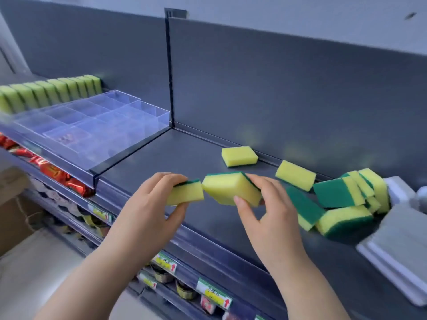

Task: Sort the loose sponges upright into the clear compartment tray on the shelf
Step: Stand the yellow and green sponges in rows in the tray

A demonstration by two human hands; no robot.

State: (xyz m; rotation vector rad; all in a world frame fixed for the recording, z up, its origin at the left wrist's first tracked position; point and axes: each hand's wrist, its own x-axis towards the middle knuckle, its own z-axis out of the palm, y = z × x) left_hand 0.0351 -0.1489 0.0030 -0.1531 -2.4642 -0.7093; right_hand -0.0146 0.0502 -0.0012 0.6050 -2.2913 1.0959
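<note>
Each hand holds one yellow-and-green sponge above the dark shelf [208, 158]. My left hand [152, 204] grips a sponge [186, 192] between fingers and thumb. My right hand [265, 204] grips a second sponge [231, 188], and the two nearly touch end to end. The clear compartment tray [97, 121] sits on the shelf to the left, beyond a divider [170, 72]. A row of sponges [50, 91] stands upright along its far side. Loose sponges lie at the right: one flat [239, 155], one tilted [295, 174], and a pile [342, 204].
White plastic items [397, 239] lie at the shelf's right end next to the pile. Lower shelves below hold red packets [55, 173] and jars behind price labels [213, 293]. The grey back panel [277, 88] rises behind the shelf.
</note>
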